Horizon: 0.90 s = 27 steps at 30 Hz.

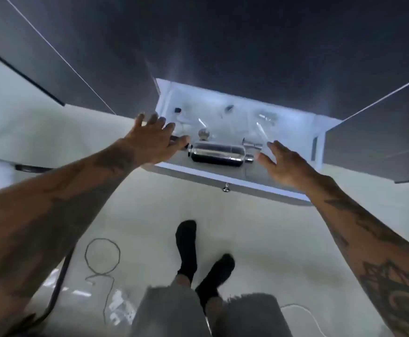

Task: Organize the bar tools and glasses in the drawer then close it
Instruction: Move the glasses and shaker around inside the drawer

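A white drawer (266, 184) stands pulled out from dark cabinets, lit from inside. A shiny steel cocktail shaker (219, 155) lies on its side along the drawer's front edge. Behind it are a small metal jigger (204, 134), a metal tool (250, 144) and clear glasses (263, 130), blurred by glare. My left hand (156, 137) hovers at the drawer's left side, fingers spread, thumb near the shaker's left end. My right hand (282, 164) is spread just right of the shaker's cap, holding nothing.
A round metal knob (226, 188) sticks out of the drawer front. Dark cabinet fronts (373, 142) flank the drawer. On the pale floor below are my feet in black socks (187, 246), a looped cable (102, 256) and a white power strip (120, 306).
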Motion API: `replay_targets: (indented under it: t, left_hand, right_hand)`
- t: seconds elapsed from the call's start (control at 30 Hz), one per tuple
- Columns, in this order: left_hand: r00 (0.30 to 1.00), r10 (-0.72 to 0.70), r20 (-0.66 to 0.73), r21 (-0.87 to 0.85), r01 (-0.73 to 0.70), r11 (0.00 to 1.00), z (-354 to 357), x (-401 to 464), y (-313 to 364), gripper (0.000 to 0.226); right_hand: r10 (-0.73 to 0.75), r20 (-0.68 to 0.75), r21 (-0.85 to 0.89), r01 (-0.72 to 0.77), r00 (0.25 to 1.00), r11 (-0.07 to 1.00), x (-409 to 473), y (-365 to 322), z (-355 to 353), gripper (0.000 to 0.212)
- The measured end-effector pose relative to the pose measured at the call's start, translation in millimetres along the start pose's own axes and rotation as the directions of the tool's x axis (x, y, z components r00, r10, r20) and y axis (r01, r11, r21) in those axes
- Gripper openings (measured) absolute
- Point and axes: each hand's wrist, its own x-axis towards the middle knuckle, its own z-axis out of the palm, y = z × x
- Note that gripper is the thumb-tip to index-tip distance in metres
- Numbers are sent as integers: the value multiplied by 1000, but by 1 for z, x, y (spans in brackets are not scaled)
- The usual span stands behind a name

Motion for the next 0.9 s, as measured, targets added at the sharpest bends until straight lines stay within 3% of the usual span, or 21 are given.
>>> replay_targets:
  t: [0.1,0.2,0.33,0.43,0.6,0.77,0.9]
  left_hand:
    - [999,-4,44,-87,8,996,37,49,11,88]
    - [996,91,14,-41,-90,995,77,94,29,76]
    - [958,272,-92,-100,-281,955,108,140,64,55]
    - [915,393,-90,-37,-397,917,121,158,96,57]
    - [924,369,-96,33,-368,929,125,179,131,68]
    - [931,350,-109,14,-350,937,125,193,133,74]
    - [950,268,-162,-63,-281,958,126,199,134,74]
  right_hand:
    - [26,69,3,-26,997,1000,38,30,43,74]
    - [19,117,-26,-16,993,1000,73,60,81,71]
    - [-83,-53,-98,78,995,992,114,80,103,61]
    - [-120,-77,-93,113,990,989,137,81,111,59]
    - [-142,-46,-14,142,989,990,157,82,117,59]
    - [-91,167,21,89,982,996,150,117,112,99]
    - [-219,170,-15,225,961,974,145,129,113,84]
